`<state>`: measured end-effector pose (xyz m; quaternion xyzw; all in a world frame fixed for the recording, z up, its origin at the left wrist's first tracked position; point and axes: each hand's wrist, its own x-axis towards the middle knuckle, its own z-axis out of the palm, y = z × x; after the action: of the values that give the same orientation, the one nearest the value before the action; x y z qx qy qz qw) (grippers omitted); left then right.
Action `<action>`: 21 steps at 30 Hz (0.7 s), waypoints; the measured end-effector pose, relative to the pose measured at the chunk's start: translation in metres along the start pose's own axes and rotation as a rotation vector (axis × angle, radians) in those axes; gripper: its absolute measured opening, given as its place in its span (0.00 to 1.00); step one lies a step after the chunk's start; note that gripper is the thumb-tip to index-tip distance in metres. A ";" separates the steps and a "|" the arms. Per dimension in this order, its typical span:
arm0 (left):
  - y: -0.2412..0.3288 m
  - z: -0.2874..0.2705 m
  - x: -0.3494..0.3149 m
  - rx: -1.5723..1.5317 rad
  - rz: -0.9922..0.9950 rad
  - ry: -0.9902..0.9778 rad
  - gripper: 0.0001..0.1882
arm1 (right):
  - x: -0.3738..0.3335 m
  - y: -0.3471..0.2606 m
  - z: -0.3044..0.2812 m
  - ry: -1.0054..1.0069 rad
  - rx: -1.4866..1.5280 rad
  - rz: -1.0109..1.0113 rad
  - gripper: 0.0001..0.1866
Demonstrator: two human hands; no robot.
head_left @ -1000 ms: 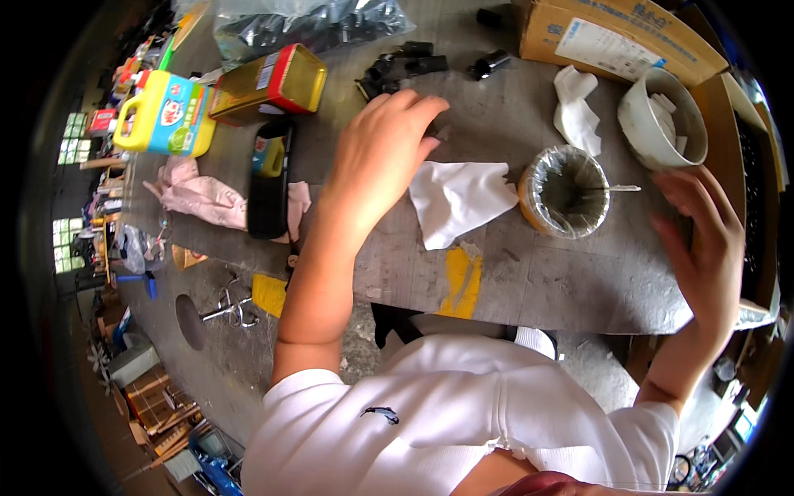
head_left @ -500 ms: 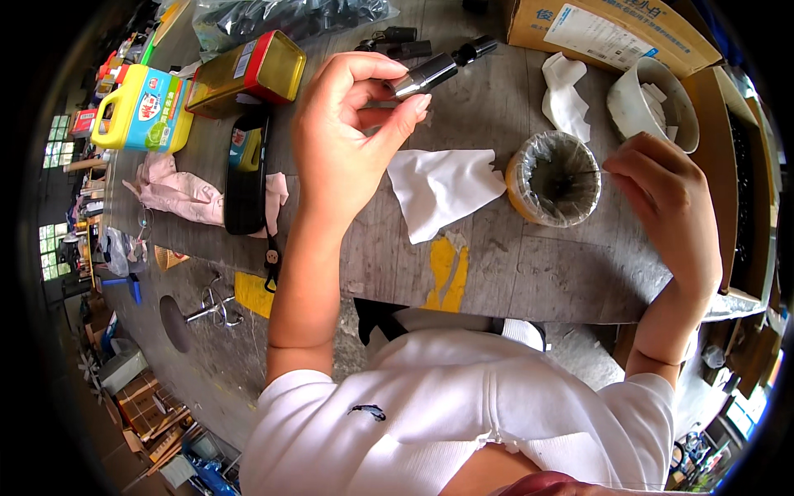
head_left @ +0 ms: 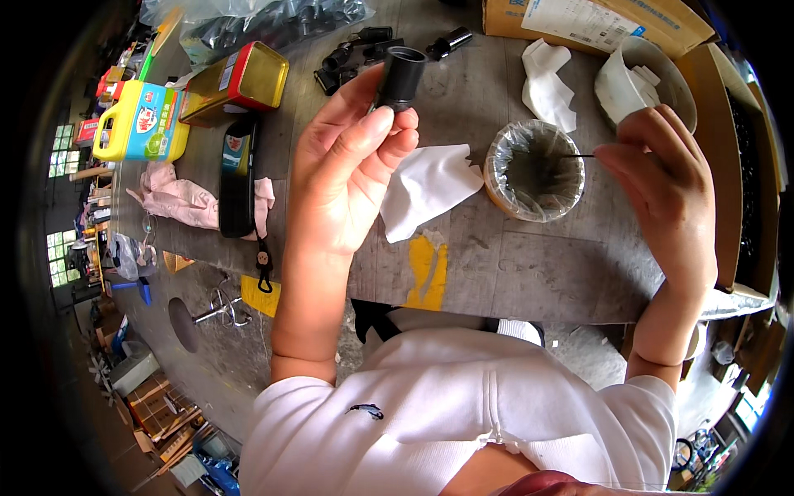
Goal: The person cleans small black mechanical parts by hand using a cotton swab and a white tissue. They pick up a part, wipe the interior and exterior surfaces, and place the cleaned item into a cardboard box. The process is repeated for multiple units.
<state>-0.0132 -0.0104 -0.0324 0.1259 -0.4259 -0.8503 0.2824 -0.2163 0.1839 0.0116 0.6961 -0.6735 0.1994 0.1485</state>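
Observation:
My left hand (head_left: 335, 178) grips a short black cylinder (head_left: 403, 76) between thumb and fingers, its round open end tipped upward. On the right, my right hand (head_left: 670, 194) pinches a thin dark stick (head_left: 582, 155), whose far end reaches over the rim of a cup lined with clear plastic (head_left: 499, 186). What lies deep inside the cup is dark and hard to make out. Between the cup and my left wrist, a white cloth (head_left: 430, 186) is spread on the grey table (head_left: 529, 273). Another crumpled white cloth (head_left: 547, 83) rests behind the cup.
Several black cylinders (head_left: 451, 43) lie at the back, by a plastic bag of similar parts (head_left: 281, 29). To the left are a gold tin (head_left: 256, 78), a yellow jug (head_left: 124, 124), a phone in a black case (head_left: 237, 186) and pink cloth (head_left: 174, 194). A white bowl (head_left: 612, 83) and cardboard boxes (head_left: 711, 182) stand right.
My left hand has turned the black cylinder from a slant to nearly upright, with its open end showing. More of the stick in my right hand now shows. The view has shifted slightly.

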 end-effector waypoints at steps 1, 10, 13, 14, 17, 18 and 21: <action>-0.003 0.001 0.000 -0.065 -0.006 0.013 0.20 | -0.001 -0.001 0.000 -0.006 -0.013 0.007 0.13; -0.017 0.005 0.001 -0.324 -0.039 -0.053 0.18 | 0.001 -0.005 0.004 -0.039 0.067 0.058 0.10; -0.020 0.008 0.000 -0.319 -0.060 -0.059 0.19 | -0.001 0.003 0.006 -0.024 0.220 0.148 0.08; -0.020 0.010 0.001 -0.322 -0.065 -0.063 0.20 | -0.002 0.005 0.008 -0.044 0.303 0.228 0.08; -0.017 0.014 0.001 -0.327 -0.097 -0.088 0.22 | -0.002 0.017 0.011 -0.102 0.467 0.323 0.07; -0.016 0.015 0.001 -0.330 -0.111 -0.099 0.22 | -0.002 0.022 0.012 -0.122 0.507 0.331 0.07; -0.021 0.020 0.001 -0.354 -0.034 -0.058 0.21 | -0.007 0.034 0.017 -0.217 0.779 0.488 0.09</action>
<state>-0.0306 0.0123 -0.0373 0.0568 -0.2751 -0.9200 0.2733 -0.2487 0.1800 -0.0090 0.5381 -0.7043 0.3922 -0.2461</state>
